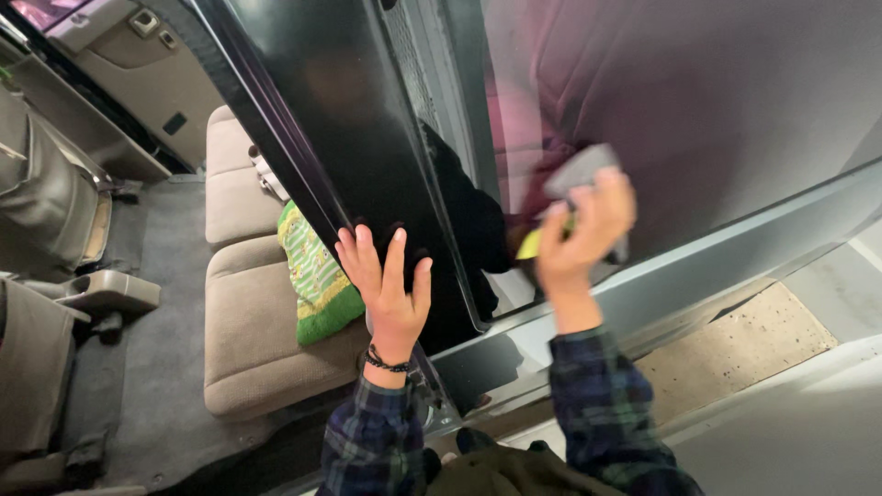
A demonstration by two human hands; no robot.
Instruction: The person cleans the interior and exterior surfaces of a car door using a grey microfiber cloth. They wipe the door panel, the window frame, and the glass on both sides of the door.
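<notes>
The vehicle's silver side panel (735, 266) ran across the right of your view, and above it the dark tinted window (717, 101) filled the upper right, with a reddish reflection showing in the glass. Left of the window stood the glossy black door pillar (367, 138), slanting down from the top of the view toward your arms. Through the open doorway on the left you could see the grey carpeted floor (165, 276) and a beige bench seat (248, 340), with a green patterned cushion (312, 276) lying on the seat just beside the pillar's edge.

Your left hand (390, 294) lay flat and spread wide against the black pillar, fingers pointing up, holding nothing; a dark beaded bracelet (386, 363) sat at that wrist. Your right hand (579, 234) was pressed to the lower part of the window, closed around a grey cloth (583, 170) that stuck out above your fingers and touched the glass. A small yellow piece (530, 243) showed beneath the same hand; you could not tell what it was. Both sleeves were dark plaid.
</notes>
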